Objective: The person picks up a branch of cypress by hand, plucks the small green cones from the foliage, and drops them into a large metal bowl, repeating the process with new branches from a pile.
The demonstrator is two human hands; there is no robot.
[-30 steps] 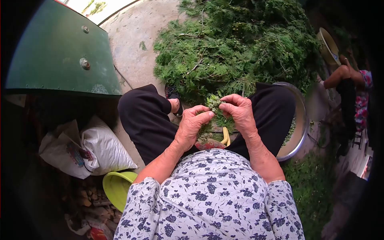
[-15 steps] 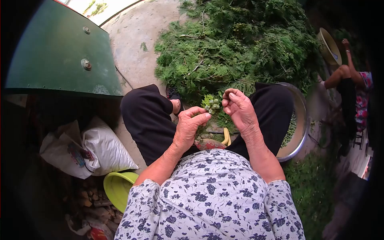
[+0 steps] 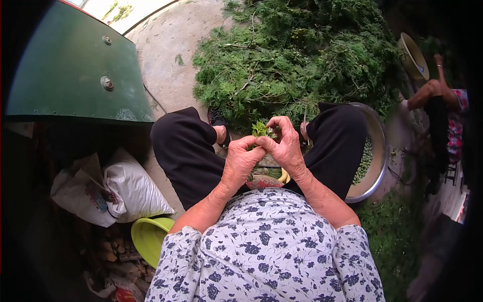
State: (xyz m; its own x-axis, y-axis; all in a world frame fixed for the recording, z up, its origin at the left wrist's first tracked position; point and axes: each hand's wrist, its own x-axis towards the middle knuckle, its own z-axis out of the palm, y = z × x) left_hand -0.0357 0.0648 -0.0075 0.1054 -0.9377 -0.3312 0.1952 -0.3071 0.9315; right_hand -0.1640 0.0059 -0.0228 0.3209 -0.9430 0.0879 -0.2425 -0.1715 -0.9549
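My left hand (image 3: 239,162) is closed in a pinch on a small evergreen sprig (image 3: 259,129) with scaly leaves, held between my knees. My right hand (image 3: 288,150) curls over its tip, thumb and fingers closed around a cluster of pale green cones (image 3: 271,133). The two thumbs meet at the sprig, and part of the cluster is hidden behind the right fingers. By my right leg stands a wide metal basin (image 3: 385,151) holding many small green cones (image 3: 364,163).
A big heap of cut evergreen branches (image 3: 287,65) lies ahead. To the left are a green metal panel (image 3: 75,70), white sacks (image 3: 133,186) and a lime-green tub (image 3: 146,236). Another person (image 3: 443,105) sits at the right near a beige basin (image 3: 415,55).
My right hand has moved left and down onto the sprig and closed around its cones. The left hand keeps its pinch in nearly the same place.
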